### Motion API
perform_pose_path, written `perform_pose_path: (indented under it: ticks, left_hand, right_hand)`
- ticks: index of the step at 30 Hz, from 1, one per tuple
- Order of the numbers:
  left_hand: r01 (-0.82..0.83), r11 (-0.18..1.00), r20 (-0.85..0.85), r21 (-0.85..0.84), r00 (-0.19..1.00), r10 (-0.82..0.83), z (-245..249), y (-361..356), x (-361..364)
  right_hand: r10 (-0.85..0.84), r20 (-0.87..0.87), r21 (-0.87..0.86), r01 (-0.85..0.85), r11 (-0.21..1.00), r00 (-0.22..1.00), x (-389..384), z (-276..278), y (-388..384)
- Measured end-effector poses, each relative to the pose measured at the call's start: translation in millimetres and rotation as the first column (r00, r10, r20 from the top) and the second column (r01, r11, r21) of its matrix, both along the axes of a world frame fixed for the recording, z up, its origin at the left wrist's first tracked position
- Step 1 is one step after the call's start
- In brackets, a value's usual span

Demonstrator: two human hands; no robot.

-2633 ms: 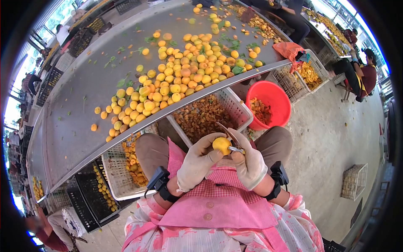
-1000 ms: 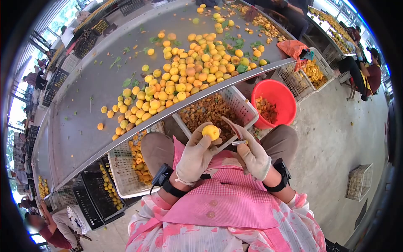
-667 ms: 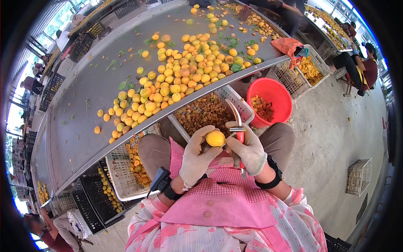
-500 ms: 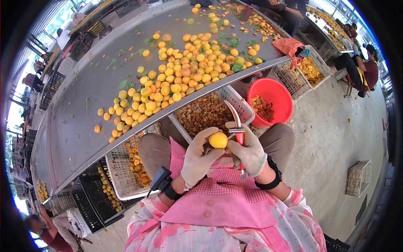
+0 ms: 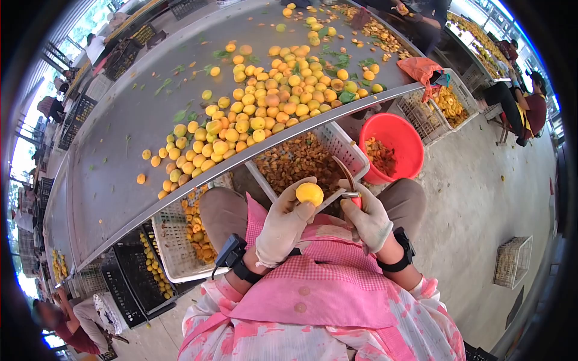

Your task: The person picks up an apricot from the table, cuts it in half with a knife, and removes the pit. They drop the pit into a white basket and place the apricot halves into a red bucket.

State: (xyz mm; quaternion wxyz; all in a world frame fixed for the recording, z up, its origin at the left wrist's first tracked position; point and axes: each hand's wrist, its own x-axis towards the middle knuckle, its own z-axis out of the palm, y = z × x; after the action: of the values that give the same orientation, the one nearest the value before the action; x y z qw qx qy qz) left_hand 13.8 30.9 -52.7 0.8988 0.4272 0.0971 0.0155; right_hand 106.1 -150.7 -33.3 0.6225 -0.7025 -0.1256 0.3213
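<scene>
In my gloved left hand point(image 5: 281, 227) I hold a yellow apricot point(image 5: 309, 194) between thumb and fingers. My gloved right hand point(image 5: 372, 224) is closed round the red handle of a curved knife point(image 5: 346, 172), its blade pointing up and away from me. The knife and the apricot are apart. Just beyond both hands stands a white crate point(image 5: 359, 157) of brown, dried-looking pieces, partly under the table edge. A large heap of whole apricots point(image 5: 265, 99) lies on the metal table point(image 5: 114, 162) in front of me.
A red bucket point(image 5: 411, 141) with brown pieces stands right of the crate. At my left is a white crate point(image 5: 170, 243) of cut fruit, beside black crates point(image 5: 123, 283). An orange bag point(image 5: 418, 67) hangs at the table edge. Other people point(image 5: 533, 108) sit nearby.
My hands have moved apart, the right one shifting right with the knife. The knife has come away from the apricot, which my left hand still holds, now slightly higher.
</scene>
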Motion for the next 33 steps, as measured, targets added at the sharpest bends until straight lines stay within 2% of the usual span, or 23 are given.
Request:
perform_pose_path:
  ticks: [1,2,3,5,6,7,9,10,12,19,21,25,27,28,30,31,33]
  left_hand:
    - [-0.002,1.0,-0.001,0.001,1.0,0.002,-0.8,1.3,-0.8]
    - [0.026,0.999,-0.001,-0.03,1.0,-0.026,-2.4,2.5,-1.5]
    - [0.056,0.996,0.001,-0.062,0.998,-0.056,-3.8,2.4,-1.8]
    - [0.044,0.995,0.007,-0.085,0.999,-0.044,-5.6,-4.5,0.5]
    - [0.025,0.994,0.014,-0.107,1.0,-0.024,-6.0,-7.2,1.6]
    - [0.027,0.994,0.016,-0.108,1.0,-0.026,-4.9,-8.0,1.3]
    - [0.051,0.998,0.036,0.032,0.998,-0.052,-1.7,-7.8,0.4]
    - [0.049,0.998,0.037,0.034,0.998,-0.05,-2.0,-7.6,0.4]
    - [0.054,0.989,0.075,0.141,0.995,-0.065,-3.0,-8.0,0.1]
    - [0.055,0.972,0.057,0.229,0.996,-0.07,6.3,-7.3,-3.3]
    - [0.081,0.927,0.04,0.366,0.994,-0.102,18.6,-8.1,-4.3]
    - [0.115,0.931,0.017,0.347,0.992,-0.128,26.5,-11.4,-3.5]
    - [0.118,0.878,-0.002,0.464,0.991,-0.133,34.0,-12.0,-3.1]
    - [0.116,0.878,0.0,0.465,0.991,-0.131,32.6,-12.5,-3.3]
    - [0.064,0.944,0.011,0.324,0.997,-0.072,25.0,-15.3,-3.3]
    - [0.065,0.942,0.012,0.328,0.997,-0.073,18.5,-17.7,-3.1]
    - [0.03,0.999,-0.004,-0.025,1.0,-0.03,7.2,-21.5,-2.2]
  right_hand:
    - [0.019,0.114,-0.015,-0.018,1.0,0.993,-0.8,-3.9,-2.7]
    - [0.099,0.257,0.032,-0.111,0.993,0.961,0.2,-5.4,-6.7]
    - [0.096,0.256,0.032,-0.108,0.994,0.962,-2.6,-6.5,-8.1]
    - [0.132,0.443,0.035,-0.164,0.986,0.887,-11.9,2.8,-6.3]
    - [0.162,0.316,0.036,-0.182,0.983,0.935,-17.8,13.7,-4.6]
    - [0.187,0.351,-0.032,-0.188,0.982,0.917,-20.5,17.9,-3.4]
    - [0.169,0.549,-0.047,-0.171,0.984,0.819,-22.3,-4.5,-1.0]
    - [0.169,0.55,-0.045,-0.173,0.984,0.818,-23.7,-5.5,-0.6]
    - [0.199,0.524,-0.105,-0.17,0.98,0.828,-26.0,-6.6,-0.4]
    - [0.263,0.587,-0.235,-0.149,0.96,0.766,-29.6,2.4,-5.2]
    - [0.323,0.535,-0.327,-0.162,0.931,0.781,-30.5,6.3,-6.0]
    - [0.319,0.573,-0.341,-0.135,0.93,0.755,-30.9,8.0,-3.7]
    - [0.335,0.553,-0.398,-0.112,0.911,0.763,-31.0,9.4,-2.1]
    - [0.336,0.554,-0.397,-0.113,0.911,0.761,-31.1,8.4,-1.8]
    - [0.309,0.581,-0.36,-0.102,0.927,0.753,-31.1,4.0,-1.1]
    - [0.306,0.583,-0.357,-0.101,0.929,0.753,-31.5,3.5,-0.4]
    - [0.24,0.63,-0.274,-0.077,0.959,0.738,-32.4,2.9,1.7]
